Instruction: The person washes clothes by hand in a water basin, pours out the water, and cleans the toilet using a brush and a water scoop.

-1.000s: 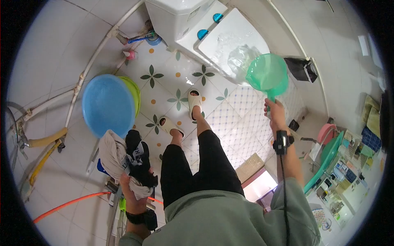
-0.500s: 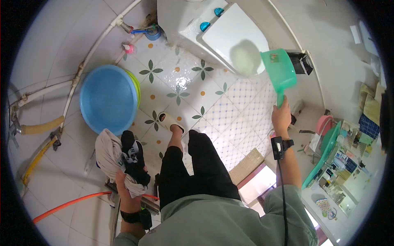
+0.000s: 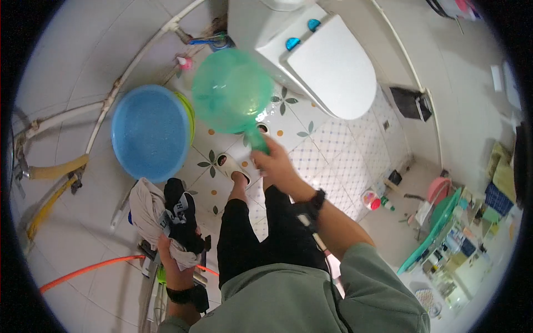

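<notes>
My right hand (image 3: 275,164) is closed around the handle of a translucent green water dipper (image 3: 230,89). The dipper is blurred by motion and hangs above the tiled floor, between the basin and the toilet. Down at the lower left, my left hand (image 3: 166,247) grips a bundle of clothes: a beige garment (image 3: 147,213) and a black garment (image 3: 182,213) with white lettering. Cloth hides most of its fingers. Just beyond the bundle stands a round blue basin (image 3: 150,133), with a lime-green rim (image 3: 187,116) showing behind its right side.
A white toilet (image 3: 338,66) with its lid down stands at the top. Pipes (image 3: 66,125) run along the left wall, and an orange hose (image 3: 83,272) crosses the lower left. A black bin (image 3: 411,102) is at the right wall. Bottles (image 3: 372,200) stand on the right.
My right hand has swung the dipper leftward, from beside the toilet's front to between toilet and basin. My left hand still holds the clothes, nearly unmoved. The view has shifted slightly.
</notes>
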`<state>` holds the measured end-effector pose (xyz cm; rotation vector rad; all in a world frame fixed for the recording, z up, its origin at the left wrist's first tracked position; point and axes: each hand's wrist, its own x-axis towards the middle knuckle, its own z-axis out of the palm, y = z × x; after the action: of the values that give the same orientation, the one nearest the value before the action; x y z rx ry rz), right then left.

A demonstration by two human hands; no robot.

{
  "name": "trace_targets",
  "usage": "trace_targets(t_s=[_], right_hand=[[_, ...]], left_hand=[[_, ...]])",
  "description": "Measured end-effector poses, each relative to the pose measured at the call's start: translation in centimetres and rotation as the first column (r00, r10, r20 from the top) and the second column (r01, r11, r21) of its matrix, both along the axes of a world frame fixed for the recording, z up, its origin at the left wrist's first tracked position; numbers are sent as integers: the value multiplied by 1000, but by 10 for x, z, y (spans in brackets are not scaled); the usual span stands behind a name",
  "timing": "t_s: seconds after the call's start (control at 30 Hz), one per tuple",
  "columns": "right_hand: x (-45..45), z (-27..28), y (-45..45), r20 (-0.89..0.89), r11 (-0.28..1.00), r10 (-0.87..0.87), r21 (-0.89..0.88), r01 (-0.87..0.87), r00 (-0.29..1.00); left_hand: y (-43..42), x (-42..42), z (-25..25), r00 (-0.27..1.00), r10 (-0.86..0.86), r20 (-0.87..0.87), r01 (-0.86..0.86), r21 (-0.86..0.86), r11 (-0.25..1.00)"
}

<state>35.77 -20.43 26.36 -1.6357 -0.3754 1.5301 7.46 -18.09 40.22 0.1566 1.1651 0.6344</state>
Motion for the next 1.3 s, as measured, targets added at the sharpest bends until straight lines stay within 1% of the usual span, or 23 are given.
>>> trace_targets(t_s=[0.07,0.13,0.2,0.23,0.3,0.33,0.4,0.43,0.53,0.57,0.63,0.67,0.7,0.73,0.83,0.9,0.93,1.03,1.1,1.13,1.2,1.27,1.3], right_hand=[[-24,8,42,-70,978,183,-92,-190,980],[-61,-36,60,-150,951,295,-55,-306,944],[-83,-42,86,69,896,439,38,-442,896],[-94,-47,96,181,856,493,73,-511,851],[-119,-69,108,421,785,519,111,-610,744],[-129,-78,110,528,740,513,127,-661,676],[-140,-83,126,556,657,613,36,-753,561],[-142,-86,136,574,615,649,-9,-788,499],[-155,-107,162,645,512,697,-140,-848,314],[-156,-112,166,681,496,683,-167,-852,264],[-166,-123,177,748,466,646,-227,-855,154],[-172,-135,181,819,471,560,-193,-861,122],[-176,-145,183,879,473,468,-159,-866,94],[-182,-157,184,926,473,371,-126,-872,68],[-195,-175,194,974,443,228,-94,-891,11],[-208,-188,193,959,449,275,-188,-873,-65],[-210,-194,194,949,456,298,-240,-857,-107],[-222,-194,197,896,485,442,-272,-831,-35],[-226,-191,204,801,521,584,-250,-816,128],[-226,-189,210,708,575,638,-174,-800,304],[-222,-189,215,421,689,668,-38,-724,614],[-209,-175,212,43,774,630,45,-631,776],[-203,-164,204,-163,820,572,66,-569,804]], left_hand=[[-11,-12,-10,997,72,28,-71,-28,997],[-20,-17,-17,989,148,2,-148,-37,988],[-27,-14,-23,969,237,-72,-239,-17,971],[-28,-12,-27,966,255,-49,-256,-28,966],[-35,-11,-28,956,292,-14,-292,-52,955],[-43,-13,-31,947,314,-68,-318,-50,947],[-56,-16,-39,921,352,-169,-363,-38,931],[-54,-14,-40,924,353,-143,-367,-78,927],[-40,-7,-43,883,411,-227,-440,-94,893],[-48,-13,-49,885,444,-137,-461,-140,876],[-57,-22,-51,868,466,-170,-490,-149,859],[-58,-24,-53,859,478,-182,-505,-153,850],[-69,-41,-67,915,363,-173,-383,-97,919],[-75,-46,-71,902,398,-165,-416,-95,904],[-82,-49,-71,880,452,-148,-471,-134,872],[-92,-63,-75,894,429,-128,-447,-199,872],[-91,-62,-76,892,423,-157,-447,-182,876],[-88,-66,-75,868,455,-200,-488,-175,855],[-95,-72,-74,841,496,-216,-533,-174,828],[-93,-74,-72,822,523,-227,-565,-205,799],[-88,-74,-73,827,518,-220,-552,-138,822],[-78,-73,-62,810,537,-235,-574,-127,809],[-83,-81,-62,845,512,-153,-534,-196,822]])
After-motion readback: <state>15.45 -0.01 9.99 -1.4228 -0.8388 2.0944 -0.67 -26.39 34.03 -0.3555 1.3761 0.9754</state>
